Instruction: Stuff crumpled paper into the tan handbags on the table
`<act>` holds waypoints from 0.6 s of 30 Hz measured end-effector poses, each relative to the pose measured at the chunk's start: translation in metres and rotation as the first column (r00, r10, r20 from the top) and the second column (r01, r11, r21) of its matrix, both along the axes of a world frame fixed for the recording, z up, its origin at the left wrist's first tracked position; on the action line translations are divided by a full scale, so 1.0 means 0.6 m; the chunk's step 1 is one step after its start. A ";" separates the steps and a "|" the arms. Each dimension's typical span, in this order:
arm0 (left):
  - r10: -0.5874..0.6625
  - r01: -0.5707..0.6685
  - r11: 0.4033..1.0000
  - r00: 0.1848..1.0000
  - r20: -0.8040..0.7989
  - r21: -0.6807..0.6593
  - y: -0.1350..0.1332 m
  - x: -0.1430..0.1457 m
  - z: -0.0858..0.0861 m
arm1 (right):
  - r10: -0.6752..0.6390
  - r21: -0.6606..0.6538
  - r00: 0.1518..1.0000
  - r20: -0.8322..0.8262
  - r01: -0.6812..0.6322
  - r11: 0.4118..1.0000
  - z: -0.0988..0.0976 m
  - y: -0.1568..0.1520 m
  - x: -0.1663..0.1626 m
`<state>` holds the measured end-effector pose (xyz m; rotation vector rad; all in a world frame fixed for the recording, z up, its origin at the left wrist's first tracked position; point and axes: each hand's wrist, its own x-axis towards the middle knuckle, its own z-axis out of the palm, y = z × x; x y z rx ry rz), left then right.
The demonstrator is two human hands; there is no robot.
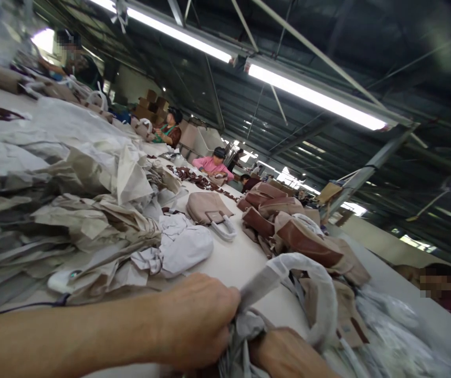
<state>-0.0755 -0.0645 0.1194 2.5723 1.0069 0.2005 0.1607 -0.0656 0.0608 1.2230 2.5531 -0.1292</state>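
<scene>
Nearest the camera, the left hand (199, 315) was closed in a fist, its fingers curled tight around a bunch of grey wrapping paper (244, 328); a flat strip of the same paper rose from between its knuckles. The right hand (288, 354), just beside and below the left fingers, lay under the paper, its fingers hidden, so their state could not be told. Touching the paper just beyond both hands was a paper-wrapped handle (320, 294) arching over a beige handbag (347, 315). Off to the outer side of the left fingers lay a heap of crumpled tan and white paper (91, 220), with a small white device (63, 281) and its dark cord at its near edge. Farther out from the fingertips, on the white table (233, 257), stood a single beige bag with wrapped handles (209, 210), and beside it a stack of brown and beige bags (288, 220). Beyond these, dark leather straps (193, 178) lay scattered. Farthest off, three seated persons worked along the table, one in a pink top (213, 165), under long ceiling lamps (312, 97).
</scene>
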 end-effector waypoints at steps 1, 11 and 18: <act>-0.001 0.001 1.000 1.000 -0.004 0.021 0.004 0.004 -0.003 | -0.055 0.017 0.998 0.043 0.054 0.998 -0.001 0.004 -0.025; 0.016 -0.014 1.000 0.993 0.116 -0.020 0.071 -0.011 -0.010 | -0.127 -0.138 0.973 -0.191 0.102 0.985 0.034 0.037 -0.065; -0.406 0.333 0.880 0.897 0.174 0.338 -0.043 0.007 -0.011 | -0.080 -0.184 0.955 -0.286 0.027 0.983 0.055 -0.002 -0.055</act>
